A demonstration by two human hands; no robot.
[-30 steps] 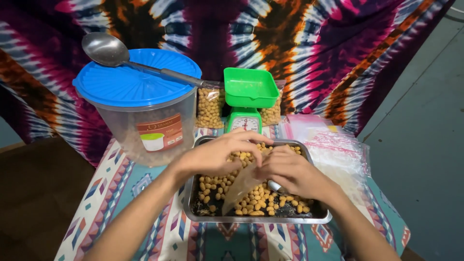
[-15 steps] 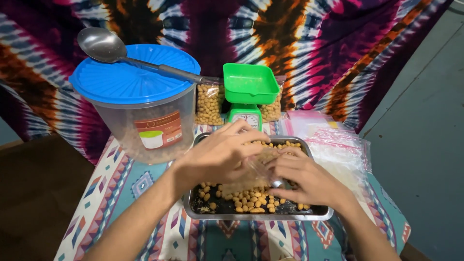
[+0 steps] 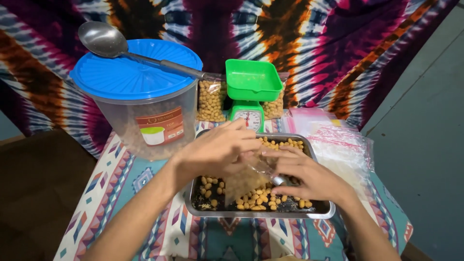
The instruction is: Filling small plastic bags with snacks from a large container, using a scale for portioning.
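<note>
We see a clear bag (image 3: 246,181) half full of nuts, held over the steel tray (image 3: 309,212) on the table; left hand (image 3: 217,152) fingers pinch its top, right hand (image 3: 304,176) fingers grip its side, green scale (image 3: 252,96) and blue-lidded tub (image 3: 140,96) behind

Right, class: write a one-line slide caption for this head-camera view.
Both hands, left and right, hold a clear bag over a metal tray of golden nuts.
</note>
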